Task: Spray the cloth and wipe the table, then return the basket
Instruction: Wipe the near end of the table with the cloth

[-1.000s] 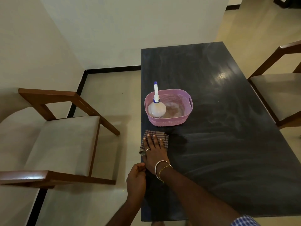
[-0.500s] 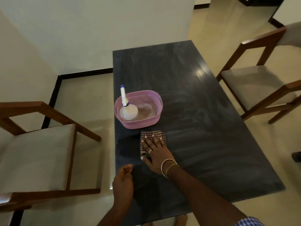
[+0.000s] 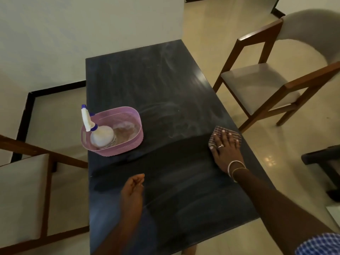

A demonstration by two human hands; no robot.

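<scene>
A checked cloth lies flat near the right edge of the dark table. My right hand presses down on it with fingers spread, covering most of it. A darker wiped band runs leftward from the cloth across the table. My left hand hovers over the near part of the table, fingers loosely curled, holding nothing. The pink basket sits at the table's left edge. A white spray bottle with a blue nozzle leans inside it.
A wooden chair with a grey seat stands right of the table, close to the cloth. Another wooden chair stands at the left. A white wall rises behind the table's far end. A dark object sits on the floor at the right.
My right hand has slid the cloth from the table's left edge near the basket across to the right edge. My left hand has come off the table's edge and opened a little.
</scene>
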